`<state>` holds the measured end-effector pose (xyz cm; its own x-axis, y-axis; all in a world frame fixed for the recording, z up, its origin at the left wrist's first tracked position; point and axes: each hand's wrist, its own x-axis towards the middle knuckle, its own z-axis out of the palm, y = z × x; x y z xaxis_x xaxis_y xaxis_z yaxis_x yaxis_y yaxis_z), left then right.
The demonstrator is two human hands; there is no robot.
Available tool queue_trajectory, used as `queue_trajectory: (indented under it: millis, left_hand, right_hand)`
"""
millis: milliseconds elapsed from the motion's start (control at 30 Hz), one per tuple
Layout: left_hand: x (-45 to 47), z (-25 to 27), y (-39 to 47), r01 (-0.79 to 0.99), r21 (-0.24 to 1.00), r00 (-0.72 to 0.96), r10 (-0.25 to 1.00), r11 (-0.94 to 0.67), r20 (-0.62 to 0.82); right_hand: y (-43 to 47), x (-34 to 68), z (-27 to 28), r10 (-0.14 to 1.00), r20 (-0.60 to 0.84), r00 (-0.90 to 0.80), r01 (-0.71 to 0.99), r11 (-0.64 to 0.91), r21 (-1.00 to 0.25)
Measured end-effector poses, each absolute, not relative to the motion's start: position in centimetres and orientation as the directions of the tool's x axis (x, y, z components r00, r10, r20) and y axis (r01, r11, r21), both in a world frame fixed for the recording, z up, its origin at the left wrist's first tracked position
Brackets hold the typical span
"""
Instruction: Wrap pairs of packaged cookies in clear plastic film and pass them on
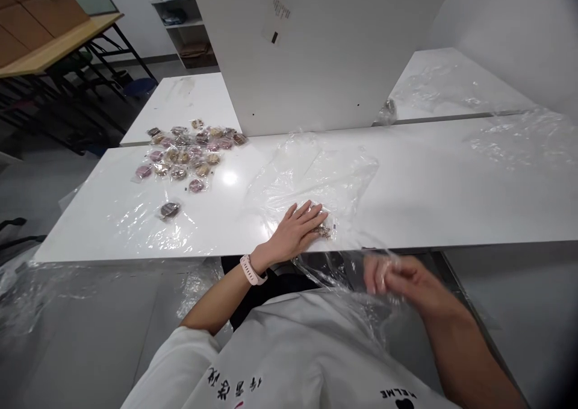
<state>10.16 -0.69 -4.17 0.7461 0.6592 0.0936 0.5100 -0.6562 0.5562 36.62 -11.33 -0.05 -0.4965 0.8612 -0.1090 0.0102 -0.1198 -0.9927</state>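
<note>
Lying flat, fingers (312,221) spread and released, the left hand (295,233) partly covers a small wrapped piece (324,232) near the front edge of the white table (428,192). At four o'clock from that hand, the blurred right hand (401,277) clenches clear film (332,281). Round wrapped packets (183,157) lie clustered at ten o'clock; one dark packet (170,210) rests apart at nine.
</note>
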Motion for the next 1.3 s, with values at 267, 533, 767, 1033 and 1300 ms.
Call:
queue_trajectory:
  millis: [267, 533, 767, 1033, 1300]
  left_hand:
    - [9.6, -3.4, -0.3, 0.388, 0.712, 0.695, 0.693, -0.586, 0.191]
    - [5.6, -1.4, -2.9, 0.576, 0.766, 0.223, 0.956, -0.285, 0.188]
    - [8.7, -2.8, -5.5, 0.487, 0.628, 0.522, 0.779, -0.607, 0.348]
    - [6.6, -3.6, -2.3, 0.477, 0.847, 0.282, 0.953, -0.237, 0.108]
    - [7.8, -1.9, 3.7, 0.586, 0.803, 0.158, 0.987, -0.113, 0.024]
  right_hand:
    - [2.2, 31.7, -0.6, 0.766, -0.057, -0.640, 0.377, 0.248, -0.893]
    - [2.3, 31.9, -3.8, 0.629, -0.077, -0.774, 0.502, 0.534, -0.680]
    - [2.7, 32.8, -3.1, 0.611, -0.033, -0.791, 0.422, 0.506, -0.752]
    - [0.8, 34.8, -3.2, 0.927, 0.044, -0.373, 0.485, 0.235, -0.842]
    - [1.3, 33.5, -3.2, 0.901, 0.060, -0.429, 0.568, 0.321, -0.758]
